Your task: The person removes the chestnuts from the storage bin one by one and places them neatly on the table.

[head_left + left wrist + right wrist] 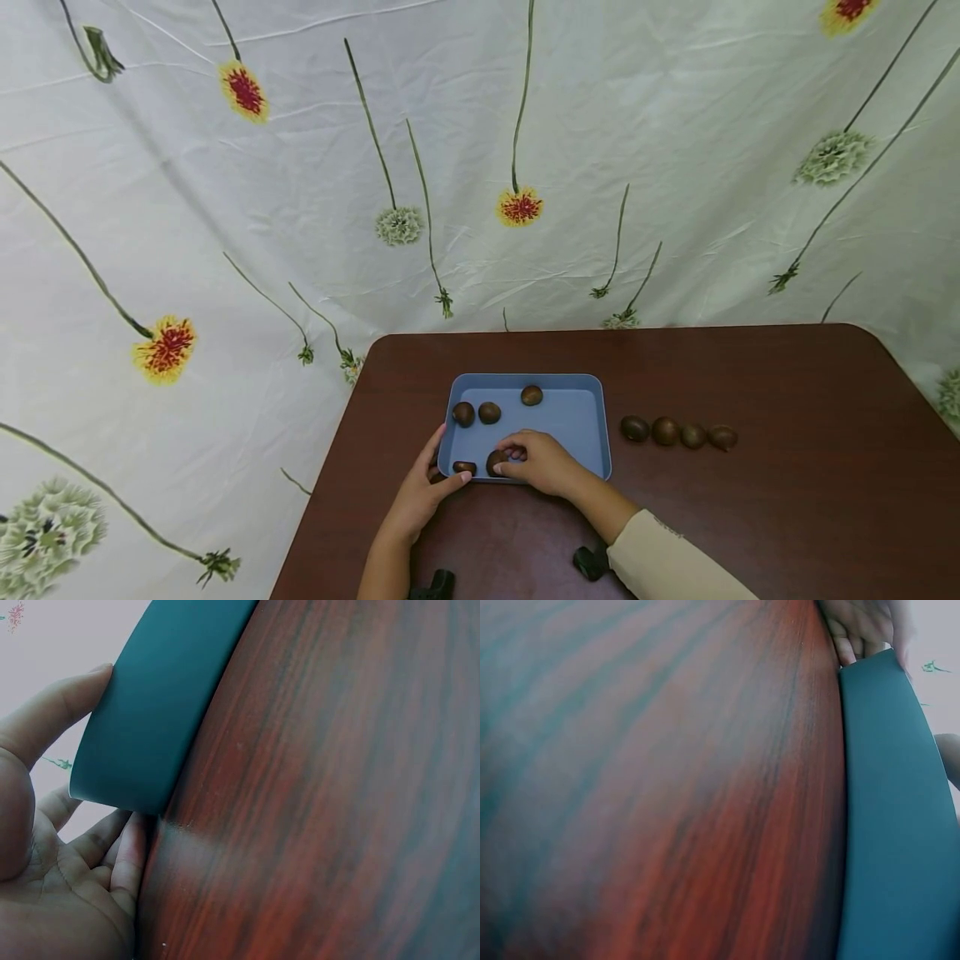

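A shallow blue tray [562, 429] sits on the table, seen from the side in the left wrist view as a dark teal wall [161, 705]. My left hand [423, 492] grips its near left corner, thumb on the front rim and fingers along the left side. Inside the tray, my right hand [543, 462] pinches a brown chestnut [495, 462] close to the front wall. A flatter-looking chestnut [464, 467] lies just left of it. Farther back are a pair of chestnuts [489, 412] and a single chestnut [532, 395]. More brown shows by the left hand, partly hidden.
Several chestnuts [665, 431] stand in a row on the dark reddish-brown table [810, 500], right of the tray. Dark camera mounts [590, 563] show at both wrists. A white flowered cloth [465, 125] covers the background beyond the table's far edge.
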Available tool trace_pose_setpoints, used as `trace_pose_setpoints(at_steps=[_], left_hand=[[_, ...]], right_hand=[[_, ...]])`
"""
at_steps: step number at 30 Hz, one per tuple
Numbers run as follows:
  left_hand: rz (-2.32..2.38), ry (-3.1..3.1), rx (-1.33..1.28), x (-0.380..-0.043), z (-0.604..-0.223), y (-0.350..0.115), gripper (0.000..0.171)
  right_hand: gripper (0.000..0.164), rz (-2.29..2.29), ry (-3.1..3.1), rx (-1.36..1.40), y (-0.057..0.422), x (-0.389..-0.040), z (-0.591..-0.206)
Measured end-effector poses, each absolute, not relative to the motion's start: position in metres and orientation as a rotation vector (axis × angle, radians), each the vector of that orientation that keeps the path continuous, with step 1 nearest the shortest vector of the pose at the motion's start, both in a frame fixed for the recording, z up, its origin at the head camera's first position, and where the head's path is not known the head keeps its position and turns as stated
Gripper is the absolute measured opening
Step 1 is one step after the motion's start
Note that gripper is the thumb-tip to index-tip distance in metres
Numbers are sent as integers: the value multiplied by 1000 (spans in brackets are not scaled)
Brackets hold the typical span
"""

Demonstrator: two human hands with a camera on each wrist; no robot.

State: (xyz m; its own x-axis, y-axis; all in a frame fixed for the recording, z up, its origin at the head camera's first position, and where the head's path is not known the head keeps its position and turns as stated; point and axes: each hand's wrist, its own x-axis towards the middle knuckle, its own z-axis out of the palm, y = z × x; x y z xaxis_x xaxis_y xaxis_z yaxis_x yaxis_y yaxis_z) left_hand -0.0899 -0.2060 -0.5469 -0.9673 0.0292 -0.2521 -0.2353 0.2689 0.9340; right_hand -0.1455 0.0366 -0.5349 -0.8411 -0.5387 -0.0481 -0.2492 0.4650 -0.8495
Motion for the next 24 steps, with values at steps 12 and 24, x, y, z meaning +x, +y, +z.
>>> trace_pose_setpoints(at_steps=[12, 24], left_hand=[[1772, 2318, -195, -89, -547, -205, 98], [1764, 2314, -221, -90, -548, -205, 98]], right_hand=[[34, -1473, 2391, -577, 40, -146, -534], [33, -1672, 2390, -467, 41, -146, -535]])
